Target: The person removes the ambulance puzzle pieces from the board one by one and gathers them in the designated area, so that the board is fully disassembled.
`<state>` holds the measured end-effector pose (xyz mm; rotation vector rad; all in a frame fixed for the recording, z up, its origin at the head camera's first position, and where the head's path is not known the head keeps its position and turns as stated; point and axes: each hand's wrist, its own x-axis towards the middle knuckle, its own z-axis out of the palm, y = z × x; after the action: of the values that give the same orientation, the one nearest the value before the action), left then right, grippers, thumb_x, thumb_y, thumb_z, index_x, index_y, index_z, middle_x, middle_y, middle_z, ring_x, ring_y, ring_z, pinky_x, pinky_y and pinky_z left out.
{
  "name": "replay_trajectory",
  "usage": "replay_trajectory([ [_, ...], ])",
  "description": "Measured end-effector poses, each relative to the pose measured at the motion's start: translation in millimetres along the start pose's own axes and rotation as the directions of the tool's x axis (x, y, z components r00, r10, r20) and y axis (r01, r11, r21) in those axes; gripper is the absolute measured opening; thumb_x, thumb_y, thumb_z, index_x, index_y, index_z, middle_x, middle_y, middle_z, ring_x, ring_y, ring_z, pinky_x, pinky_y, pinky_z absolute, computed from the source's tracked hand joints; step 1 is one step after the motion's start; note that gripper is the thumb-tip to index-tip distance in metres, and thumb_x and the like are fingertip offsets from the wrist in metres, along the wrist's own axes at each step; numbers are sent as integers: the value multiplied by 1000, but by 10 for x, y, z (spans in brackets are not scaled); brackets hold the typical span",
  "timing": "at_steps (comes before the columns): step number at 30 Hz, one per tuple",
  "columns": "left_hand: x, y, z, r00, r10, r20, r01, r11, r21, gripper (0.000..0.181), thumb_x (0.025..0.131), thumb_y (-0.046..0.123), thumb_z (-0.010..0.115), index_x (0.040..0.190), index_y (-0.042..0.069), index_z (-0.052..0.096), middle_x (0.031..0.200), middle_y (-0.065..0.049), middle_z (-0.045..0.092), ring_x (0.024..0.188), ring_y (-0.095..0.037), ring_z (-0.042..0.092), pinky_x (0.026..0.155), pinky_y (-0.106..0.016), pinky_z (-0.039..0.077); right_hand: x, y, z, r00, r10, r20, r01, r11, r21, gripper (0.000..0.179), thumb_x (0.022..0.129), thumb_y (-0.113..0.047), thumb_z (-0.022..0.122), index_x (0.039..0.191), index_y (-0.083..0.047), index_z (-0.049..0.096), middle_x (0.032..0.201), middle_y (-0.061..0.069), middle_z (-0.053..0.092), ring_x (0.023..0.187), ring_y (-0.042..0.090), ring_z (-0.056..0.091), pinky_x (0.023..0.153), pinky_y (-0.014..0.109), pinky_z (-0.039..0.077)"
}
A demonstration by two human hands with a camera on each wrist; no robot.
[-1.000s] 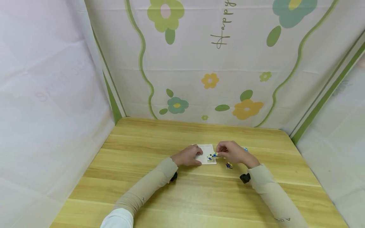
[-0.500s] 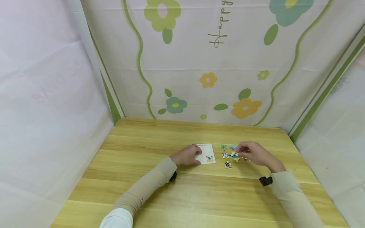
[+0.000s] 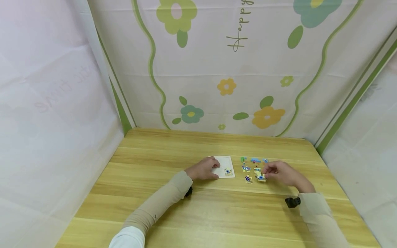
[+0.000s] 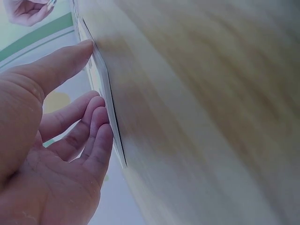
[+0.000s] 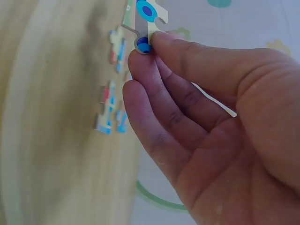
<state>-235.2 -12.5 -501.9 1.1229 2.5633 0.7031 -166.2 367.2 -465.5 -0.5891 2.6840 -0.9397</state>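
My right hand (image 3: 284,174) pinches a jigsaw puzzle piece (image 5: 149,13) between thumb and fingertips. The piece is pale yellow with a blue ring, and its blue knob sits right at the fingertips in the right wrist view. Left of this hand, my left hand (image 3: 203,168) rests on a white puzzle board (image 3: 224,161), thumb and fingertips touching its edge. One jigsaw piece (image 3: 228,172) with a blue spot lies in the board's near right corner. Part of the board is hidden under the left hand.
Several loose jigsaw pieces lie right of the board, among them a blue one (image 3: 255,160), a green one (image 3: 243,159) and a dark blue one (image 3: 248,179). A patterned cloth (image 3: 227,106) hangs behind the wooden table (image 3: 198,220).
My right hand has moved right, away from the board, carrying the jigsaw piece to the loose pieces, then slightly nearer the body. The left hand stays on the board.
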Motion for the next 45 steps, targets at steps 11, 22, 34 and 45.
replay_trajectory([
  [11, -38, 20, -13, 1000, -4, 6, 4, 1000, 0, 43, 95, 27, 82, 129, 5, 69, 124, -5, 65, 101, -11, 53, 94, -24, 48, 75, 47, 134, 999, 33, 39, -34, 999, 7, 5, 98, -3, 71, 101, -7, 72, 98, 3, 72, 88, 9, 64, 77, 23, 55],
  [22, -58, 26, -14, 1000, -15, -4, 15, 1000, -8, 41, 95, 27, 82, 127, 6, 69, 121, -3, 65, 100, -11, 51, 91, -23, 46, 103, 61, 196, 998, 60, 30, -59, 998, -31, 4, 98, -4, 72, 101, -5, 73, 96, 1, 72, 83, 5, 61, 73, 24, 54],
  [34, -64, 26, -20, 1000, -11, -8, 11, 1000, 0, 43, 94, 28, 83, 129, 6, 70, 121, -3, 66, 99, -11, 51, 90, -22, 46, 213, -148, 88, 997, 59, 46, -55, 994, -90, 4, 98, -9, 74, 102, -7, 75, 96, 1, 73, 85, 9, 66, 74, 26, 56],
  [45, -41, 57, -31, 1000, -9, 7, 9, 1000, 18, 44, 94, 29, 83, 131, 7, 70, 124, -3, 66, 101, -11, 52, 94, -23, 46, 661, -538, 245, 991, -44, 123, 60, 990, -131, 10, 99, -3, 69, 106, -3, 76, 96, 3, 74, 83, 8, 65, 74, 25, 56],
])
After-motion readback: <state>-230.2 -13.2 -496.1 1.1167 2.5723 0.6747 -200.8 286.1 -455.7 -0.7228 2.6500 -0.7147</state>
